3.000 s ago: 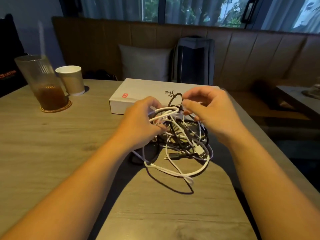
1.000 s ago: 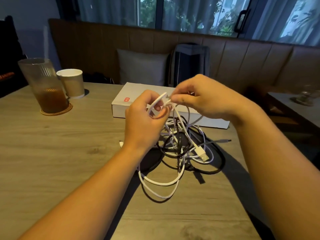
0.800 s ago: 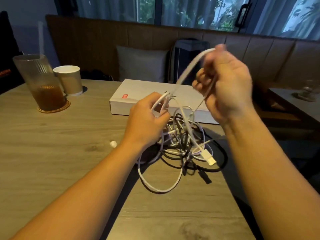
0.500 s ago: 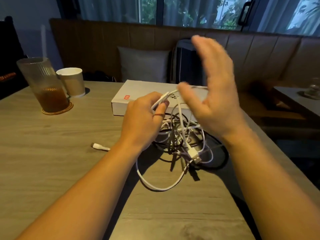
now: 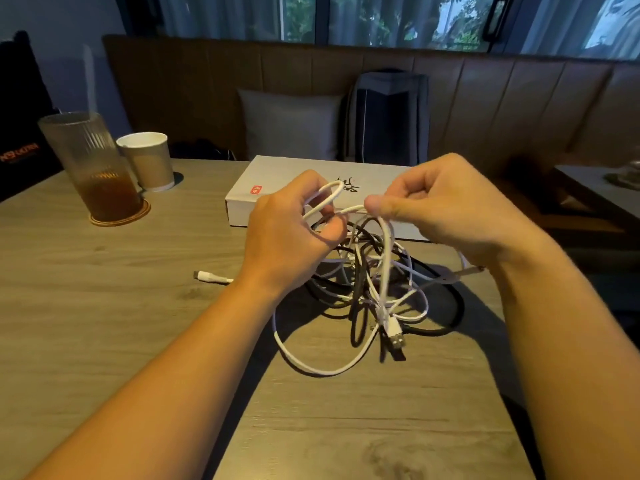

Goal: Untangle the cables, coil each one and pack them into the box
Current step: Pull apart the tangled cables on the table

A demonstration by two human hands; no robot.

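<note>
Both hands (image 5: 363, 220) pinch a white cable (image 5: 384, 258) above the tangle (image 5: 374, 292)

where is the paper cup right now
In the head view, the paper cup stands far left on the table, just right of the tall glass, left of the box.

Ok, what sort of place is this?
Probably a cafe or restaurant booth: a brown padded bench runs behind the wooden table, and a ribbed glass of brown drink stands beside a white paper cup.

Dim room: wooden table (image 5: 104, 306) near, brown padded bench (image 5: 485, 109) beyond, grey cushion (image 5: 291, 123), curtained windows (image 5: 381, 15) far.
</note>
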